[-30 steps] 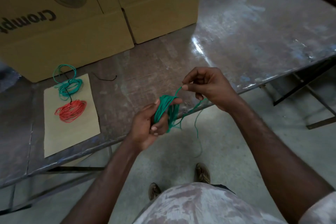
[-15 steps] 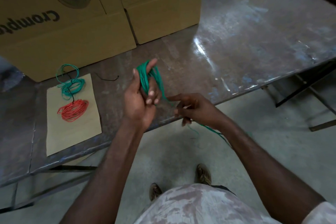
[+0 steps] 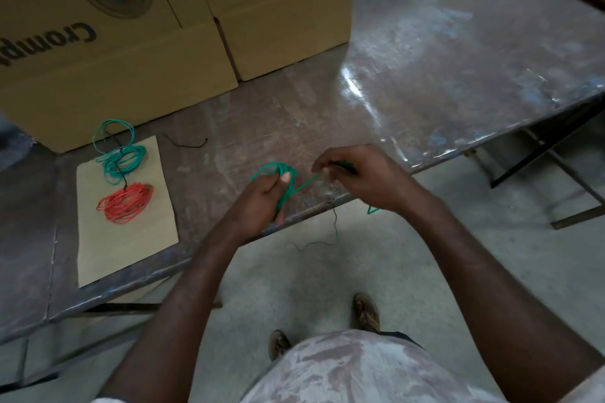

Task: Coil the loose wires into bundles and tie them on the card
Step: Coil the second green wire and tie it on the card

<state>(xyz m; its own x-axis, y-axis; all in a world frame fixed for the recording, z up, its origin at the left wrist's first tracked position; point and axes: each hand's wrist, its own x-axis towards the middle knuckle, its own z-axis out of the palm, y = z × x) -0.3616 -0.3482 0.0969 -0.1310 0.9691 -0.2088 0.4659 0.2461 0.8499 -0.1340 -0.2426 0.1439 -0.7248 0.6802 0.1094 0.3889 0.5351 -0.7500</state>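
The left hand (image 3: 265, 196) grips a half-wound green wire coil (image 3: 281, 173) over the bench (image 3: 425, 69) edge; the right hand (image 3: 357, 177) pinches the wire's free strand just beside it. To wind well, I'd keep that strand taut and lay each loop evenly. The card (image 3: 131, 239) already bears a green bundle (image 3: 122, 160) and a red bundle (image 3: 126, 201).

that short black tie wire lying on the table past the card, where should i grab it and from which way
Pinch the black tie wire near its middle, coming straight down from above. It lies flat and loosely curved on the bare table beyond the card, apart from the boxes, so only a fingertip pinch suits so thin a strand. Both hands are busy: the left hand grips the green coil, the right hand pinches its strand.
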